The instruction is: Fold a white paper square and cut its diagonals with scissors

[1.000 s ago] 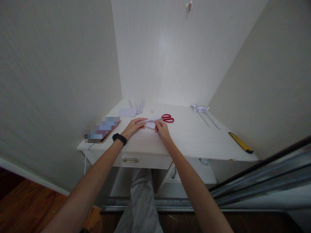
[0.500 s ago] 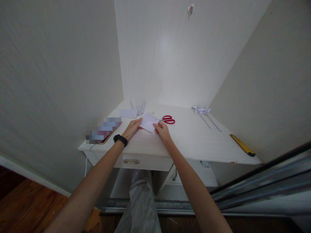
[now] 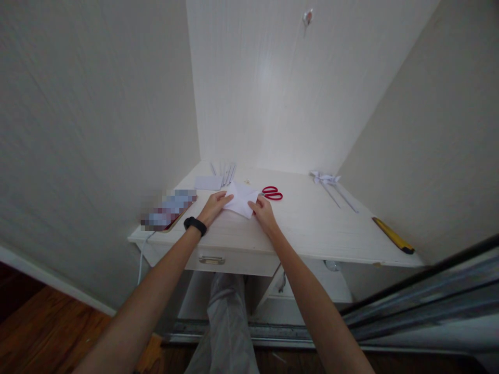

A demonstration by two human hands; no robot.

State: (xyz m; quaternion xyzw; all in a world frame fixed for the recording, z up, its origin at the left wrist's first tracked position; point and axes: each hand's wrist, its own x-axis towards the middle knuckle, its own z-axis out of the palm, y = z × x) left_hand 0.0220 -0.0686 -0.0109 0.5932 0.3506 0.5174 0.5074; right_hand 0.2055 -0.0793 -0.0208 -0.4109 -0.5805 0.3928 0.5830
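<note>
A small white sheet of paper lies unfolded on the white desk, creased across its middle. My left hand, with a black band on its wrist, presses on the sheet's left edge, fingers stretched out. My right hand has its fingertips on the sheet's right corner, fingers curled down onto it. Red-handled scissors lie just right of the paper, close to my right hand.
A blurred flat device sits at the desk's left edge with a cable hanging down. Another white paper and thin strips lie behind. Folded paper pinwheels on sticks and a yellow utility knife lie at right. Walls enclose three sides.
The folded paper has been opened out flat into a square. Both hands stayed at its left and right edges.
</note>
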